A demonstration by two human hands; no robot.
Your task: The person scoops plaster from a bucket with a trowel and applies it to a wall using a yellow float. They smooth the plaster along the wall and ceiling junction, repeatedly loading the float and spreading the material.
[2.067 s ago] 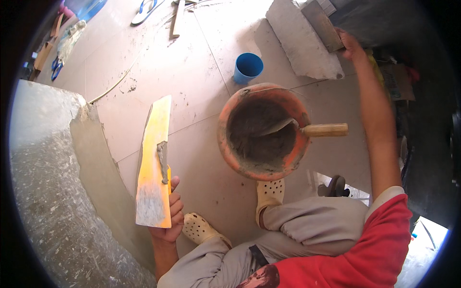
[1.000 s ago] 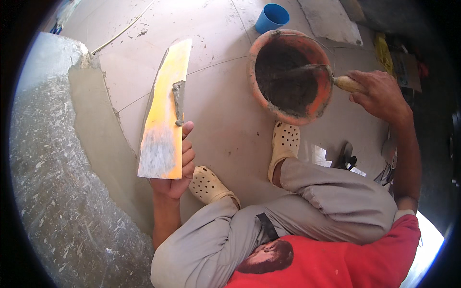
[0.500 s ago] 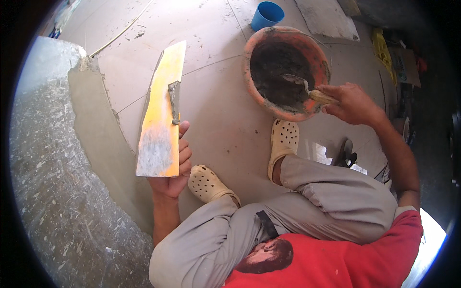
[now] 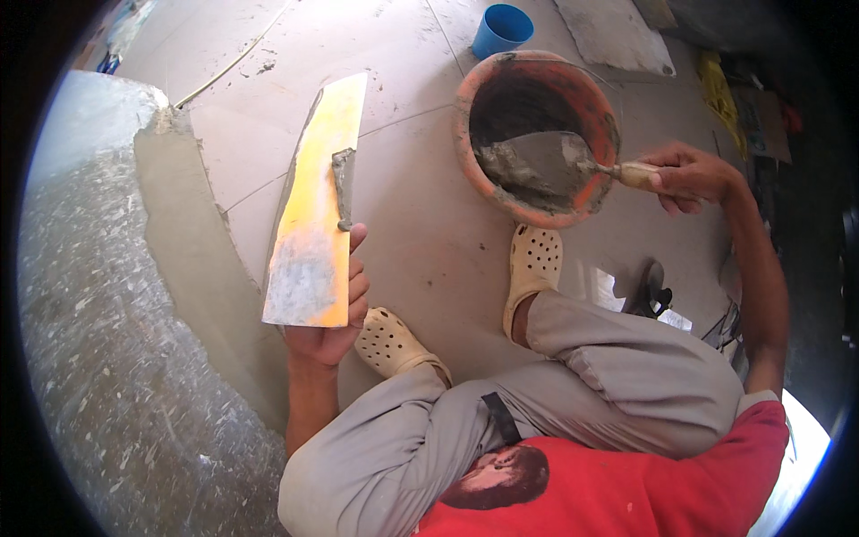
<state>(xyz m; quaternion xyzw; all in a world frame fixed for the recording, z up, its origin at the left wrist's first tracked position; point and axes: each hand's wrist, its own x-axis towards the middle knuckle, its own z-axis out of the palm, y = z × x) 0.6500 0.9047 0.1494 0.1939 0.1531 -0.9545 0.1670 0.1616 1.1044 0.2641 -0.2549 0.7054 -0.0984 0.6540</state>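
Observation:
My left hand [image 4: 344, 309] is closed around a long yellow plastering float [image 4: 309, 233], its flat face turned up, whitish and worn at the near end. A lump of grey mortar [image 4: 343, 188] clings to the float's right edge. My right hand [image 4: 693, 177] grips the pale handle of a trowel [image 4: 537, 166]. The trowel's broad, mortar-coated blade lies over the dark wet mortar [image 4: 519, 107] inside an orange bucket [image 4: 465, 148]. Whatever grip the float has beneath it is hidden.
A blue cup [image 4: 503, 31] stands behind the bucket on the tiled floor [image 4: 412, 206]. Along the left runs a speckled slab [image 4: 116, 313], edged by a strip of smooth grey mortar [image 4: 192, 242]. My cream clogs [image 4: 537, 255] are close to the bucket; a yellow bag [image 4: 720, 98] lies far right.
My right hand has moved right, and the trowel blade has come up into view, broad side showing, from deeper in the mortar. The float has shifted slightly right in the picture.

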